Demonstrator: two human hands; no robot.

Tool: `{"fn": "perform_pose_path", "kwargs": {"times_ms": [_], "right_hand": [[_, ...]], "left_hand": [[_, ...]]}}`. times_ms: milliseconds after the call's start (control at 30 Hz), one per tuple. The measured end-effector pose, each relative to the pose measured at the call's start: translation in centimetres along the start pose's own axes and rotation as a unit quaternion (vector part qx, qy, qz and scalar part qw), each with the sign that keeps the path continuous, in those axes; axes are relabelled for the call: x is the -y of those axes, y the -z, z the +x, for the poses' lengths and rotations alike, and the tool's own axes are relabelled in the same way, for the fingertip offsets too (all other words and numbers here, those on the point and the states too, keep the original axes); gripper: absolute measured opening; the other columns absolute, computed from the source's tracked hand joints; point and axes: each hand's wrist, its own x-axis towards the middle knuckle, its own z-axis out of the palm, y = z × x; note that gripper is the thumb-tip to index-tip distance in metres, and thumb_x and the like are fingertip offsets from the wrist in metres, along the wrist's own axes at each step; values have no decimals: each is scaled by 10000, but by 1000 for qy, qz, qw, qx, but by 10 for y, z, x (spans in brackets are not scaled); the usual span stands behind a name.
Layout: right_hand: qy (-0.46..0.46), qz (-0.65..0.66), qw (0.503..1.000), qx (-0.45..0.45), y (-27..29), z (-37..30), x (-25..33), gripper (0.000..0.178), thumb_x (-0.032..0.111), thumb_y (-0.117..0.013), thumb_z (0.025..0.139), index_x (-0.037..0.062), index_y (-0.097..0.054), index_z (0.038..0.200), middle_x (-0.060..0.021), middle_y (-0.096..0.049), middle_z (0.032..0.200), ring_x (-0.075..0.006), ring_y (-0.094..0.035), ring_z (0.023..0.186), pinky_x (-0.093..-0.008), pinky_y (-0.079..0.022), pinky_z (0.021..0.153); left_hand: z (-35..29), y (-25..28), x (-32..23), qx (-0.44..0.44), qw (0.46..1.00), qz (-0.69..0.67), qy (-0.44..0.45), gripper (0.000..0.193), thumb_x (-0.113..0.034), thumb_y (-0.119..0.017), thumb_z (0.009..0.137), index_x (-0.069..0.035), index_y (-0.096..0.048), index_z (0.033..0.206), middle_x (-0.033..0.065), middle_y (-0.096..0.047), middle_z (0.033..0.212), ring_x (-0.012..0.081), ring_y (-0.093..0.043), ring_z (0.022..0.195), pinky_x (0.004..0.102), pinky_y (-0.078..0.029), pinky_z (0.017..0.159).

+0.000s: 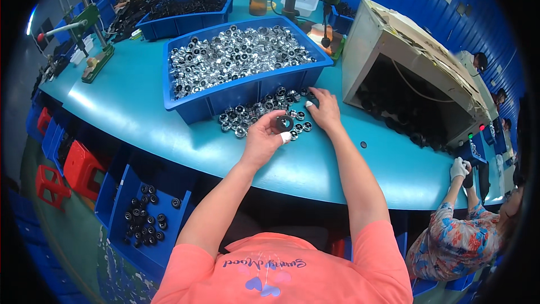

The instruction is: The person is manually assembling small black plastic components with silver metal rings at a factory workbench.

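Observation:
My left hand [264,139] grips a black ring-shaped wheel [284,123] between thumb and fingers, above the table. A white cover wraps its thumb tip. My right hand [326,111] rests at the right edge of a loose pile of shiny silver hubs [241,117] with dark centres. Its thumb and forefinger close around a small dark-centred hub [310,96], partly hidden by the fingers. Right behind the pile stands a large blue bin [225,97] heaped with more silver hubs [242,50].
A wooden box [360,50] holding black parts stands at right. A small black disc [363,144] lies near my right forearm. Below the table at left, a blue tray [121,228] holds black wheels. A hand press [93,50] stands far left; a gloved co-worker [458,236] sits at right.

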Motion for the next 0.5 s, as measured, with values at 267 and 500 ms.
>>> {"fn": "perform_pose_path", "kwargs": {"times_ms": [267,500], "right_hand": [[-59,26,997,48,10,2,-12,292,199,-755,862,121,-744,1143,-154,-644,1088,-334,-632,1026,-438,-522,930],[-38,226,962,148,57,-27,44,253,213,-768,843,89,-770,1064,-124,-656,1041,-251,-680,870,-382,-559,784]], "left_hand": [[-1,-4,-3,-29,999,38,-17,545,75,-789,790,-26,-600,1290,39,-665,1078,109,-649,962,262,-580,828],[-3,-6,-6,-45,996,68,-36,513,25,-816,795,-45,-604,1256,20,-659,1070,84,-640,938,232,-552,806]]}}
